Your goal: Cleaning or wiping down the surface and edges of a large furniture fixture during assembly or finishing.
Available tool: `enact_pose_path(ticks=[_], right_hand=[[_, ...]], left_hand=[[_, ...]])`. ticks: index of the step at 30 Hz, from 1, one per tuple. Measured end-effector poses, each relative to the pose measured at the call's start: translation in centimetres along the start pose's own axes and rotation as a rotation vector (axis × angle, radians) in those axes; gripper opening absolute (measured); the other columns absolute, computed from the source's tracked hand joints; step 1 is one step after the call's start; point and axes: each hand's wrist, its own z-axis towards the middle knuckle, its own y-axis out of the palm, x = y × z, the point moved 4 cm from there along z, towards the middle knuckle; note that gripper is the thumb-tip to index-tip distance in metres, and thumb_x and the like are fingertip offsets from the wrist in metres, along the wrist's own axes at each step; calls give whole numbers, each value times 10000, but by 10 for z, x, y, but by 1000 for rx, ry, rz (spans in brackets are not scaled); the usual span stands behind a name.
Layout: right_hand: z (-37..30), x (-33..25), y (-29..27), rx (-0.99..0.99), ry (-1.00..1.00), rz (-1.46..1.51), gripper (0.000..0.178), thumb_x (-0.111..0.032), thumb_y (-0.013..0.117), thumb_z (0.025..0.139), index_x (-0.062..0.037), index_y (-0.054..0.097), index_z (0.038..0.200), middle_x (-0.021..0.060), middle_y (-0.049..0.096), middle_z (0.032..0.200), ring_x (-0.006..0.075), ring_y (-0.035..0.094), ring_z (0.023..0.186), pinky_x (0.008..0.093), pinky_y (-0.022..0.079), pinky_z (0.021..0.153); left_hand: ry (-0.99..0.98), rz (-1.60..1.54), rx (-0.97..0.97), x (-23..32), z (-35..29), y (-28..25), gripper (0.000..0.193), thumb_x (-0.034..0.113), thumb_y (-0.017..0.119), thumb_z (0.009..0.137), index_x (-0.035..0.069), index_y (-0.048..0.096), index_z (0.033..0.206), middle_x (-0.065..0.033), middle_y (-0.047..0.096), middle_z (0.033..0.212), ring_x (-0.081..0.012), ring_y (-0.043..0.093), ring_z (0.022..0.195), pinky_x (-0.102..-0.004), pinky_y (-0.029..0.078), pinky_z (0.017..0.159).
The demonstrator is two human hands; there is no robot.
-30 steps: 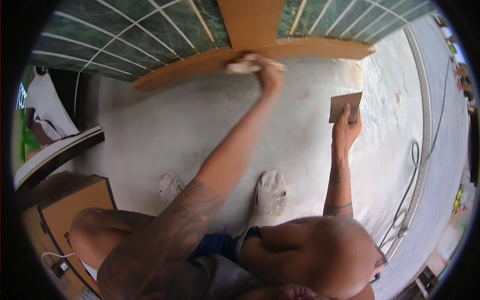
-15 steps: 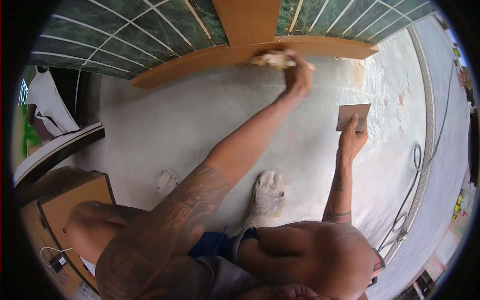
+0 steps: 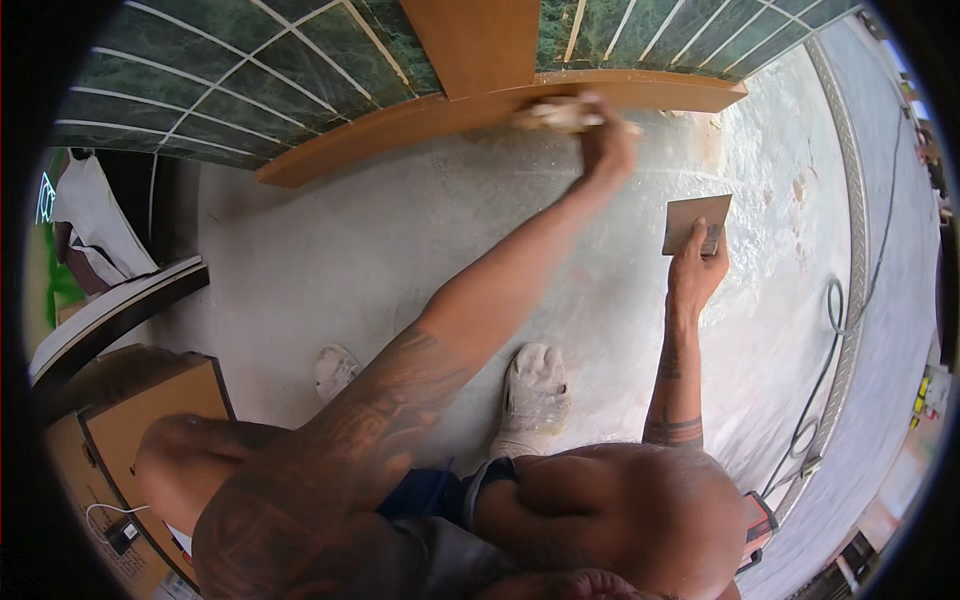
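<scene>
My left hand [image 3: 606,150] reaches far forward, fingers closed around a blurred, crumpled whitish-tan rag [image 3: 560,114]. The rag is against or very close to the face of a brown board [image 3: 400,124] that runs along the foot of the green tiled wall [image 3: 250,90]. In my right hand [image 3: 699,275], nearer to me and to the right, is a thin flat square plate [image 3: 696,222], grey-brown, pinched by its lower edge with the thumb on top. It is held above the floor, apart from the board.
An upright brown board [image 3: 480,45] meets the low one. Whitish smears mark the pale floor [image 3: 770,220] at right. A dark cable [image 3: 832,350] lies along a metal strip. Cardboard boxes [image 3: 160,410] stand at left, and a red-and-black tool [image 3: 760,530] sits beside my right knee.
My left hand and the rag have shifted slightly to the right along the board. My right hand, with the plate, is a little higher and further left in view. The view has tilted slightly.
</scene>
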Motion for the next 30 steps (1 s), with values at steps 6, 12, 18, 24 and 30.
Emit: enact_pose_path(ticks=[6, 12, 18, 24, 30], right_hand=[[-7, 7, 14, -9, 33, 9, 314, -212, 532, 1026, 56, 640, 1150, 90, 674, 895, 141, 559, 765, 311, 481, 694], [0, 29, 34, -17, 86, 42, 367, -223, 553, 1019, 86, 632, 1201, 182, 710, 960, 181, 648, 776, 336, 516, 677], [-13, 6, 159, -24, -226, 65, 436, -137, 521, 1009, -6, 505, 1426, 247, 596, 1214, 381, 586, 1119, 451, 459, 990], [71, -3, 168, 271, -297, -44, 496, -139, 501, 1000, -14, 428, 1474, 276, 571, 1219, 451, 575, 1079, 471, 472, 962], [142, 11, 126, 203, -269, -177, 473, -177, 512, 1000, 6, 468, 1435, 262, 583, 1212, 439, 584, 1095, 465, 483, 958]], left_hand=[[273, 189, -602, 7, -22, 49, 1051, 754, 24, 967, -121, 250, 1506, -307, 293, 1576, -283, 294, 1469, -343, 230, 1195], [115, -515, -649, 31, -105, -126, 696, 579, 254, 1066, 83, 314, 1552, -136, 439, 1528, -303, 436, 1410, -479, 374, 1168], [44, -506, -448, 29, -122, -202, 728, 574, 213, 1071, 32, 349, 1538, -170, 421, 1547, -358, 415, 1422, -526, 360, 1172], [-135, -608, -409, 17, -148, -218, 758, 598, 213, 1062, 24, 311, 1547, -182, 411, 1546, -374, 435, 1401, -518, 382, 1154], [-121, -556, -248, 3, -158, -249, 774, 598, 222, 1063, -6, 309, 1538, -193, 393, 1553, -382, 415, 1412, -525, 361, 1166]])
